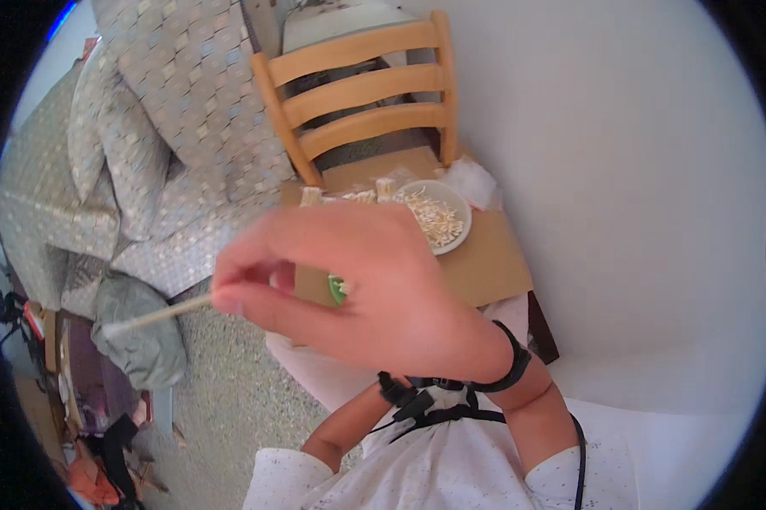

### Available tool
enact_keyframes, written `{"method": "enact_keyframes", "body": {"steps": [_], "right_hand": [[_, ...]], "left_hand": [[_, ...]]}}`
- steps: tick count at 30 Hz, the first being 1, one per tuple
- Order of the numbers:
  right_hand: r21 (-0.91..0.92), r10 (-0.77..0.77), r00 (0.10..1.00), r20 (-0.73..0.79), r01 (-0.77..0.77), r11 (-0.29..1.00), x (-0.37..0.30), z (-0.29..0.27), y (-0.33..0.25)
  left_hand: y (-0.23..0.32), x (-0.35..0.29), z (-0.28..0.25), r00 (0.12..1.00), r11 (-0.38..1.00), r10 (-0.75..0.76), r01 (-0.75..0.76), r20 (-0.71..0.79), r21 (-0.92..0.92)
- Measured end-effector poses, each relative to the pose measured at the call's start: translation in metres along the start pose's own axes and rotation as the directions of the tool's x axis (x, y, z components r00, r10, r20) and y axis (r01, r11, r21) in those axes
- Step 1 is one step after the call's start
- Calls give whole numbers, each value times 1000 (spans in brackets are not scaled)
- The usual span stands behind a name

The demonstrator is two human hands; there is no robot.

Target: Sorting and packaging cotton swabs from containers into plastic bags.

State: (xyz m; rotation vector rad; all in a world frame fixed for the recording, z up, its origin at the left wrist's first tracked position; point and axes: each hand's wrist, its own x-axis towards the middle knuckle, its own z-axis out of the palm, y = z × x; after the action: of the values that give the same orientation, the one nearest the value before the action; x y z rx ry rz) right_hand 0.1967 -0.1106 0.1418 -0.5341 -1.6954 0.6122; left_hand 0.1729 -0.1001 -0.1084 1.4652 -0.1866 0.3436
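Raised close to the camera, my right hand (357, 280) pinches a cotton swab (166, 313) between thumb and fingertips. The swab's stick points to the left, its white cotton tip at the far end. Behind the hand stands a pale round bowl (466, 212) full of loose cotton swabs (434, 219). Upright bundles of swabs (386, 189) are next to the bowl, partly covered by my hand. A small green object (338, 291) shows between thumb and palm, too covered to name. My left forearm (346, 425) reaches up behind my right wrist, which hides the left hand.
Brown cardboard (489, 268) lies under the bowl, with a crumpled clear plastic bag (472, 183) at its edge. A wooden chair back (362, 85) rises behind. Patterned bedding (187, 102) and a grey-green bag (145, 340) are at the left; a white wall (621, 170) borders the right.
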Motion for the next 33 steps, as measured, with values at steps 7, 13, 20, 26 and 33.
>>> {"method": "enact_keyframes", "body": {"steps": [7, 13, 20, 26, 33], "right_hand": [[-44, -222, 956, -193, 218, 975, 20, 64, 5], [-207, -225, 923, -311, 165, 964, 30, 43, 30], [-348, -232, 933, -276, 128, 929, 38, 16, 63], [-266, -116, 962, -248, 48, 963, 46, 28, 70], [-408, -113, 984, -141, 47, 912, 37, 48, 59]], "left_hand": [[7, 72, 14, 998, 929, -69, 60, -11, -365], [-15, 49, 83, 898, 932, -229, 91, -377, -351], [-23, -39, 106, 850, 783, -504, 524, -151, 335], [18, 29, 125, 948, 957, -287, 278, -139, -82], [12, 62, 119, 950, 934, -237, 280, 205, -221]]}}
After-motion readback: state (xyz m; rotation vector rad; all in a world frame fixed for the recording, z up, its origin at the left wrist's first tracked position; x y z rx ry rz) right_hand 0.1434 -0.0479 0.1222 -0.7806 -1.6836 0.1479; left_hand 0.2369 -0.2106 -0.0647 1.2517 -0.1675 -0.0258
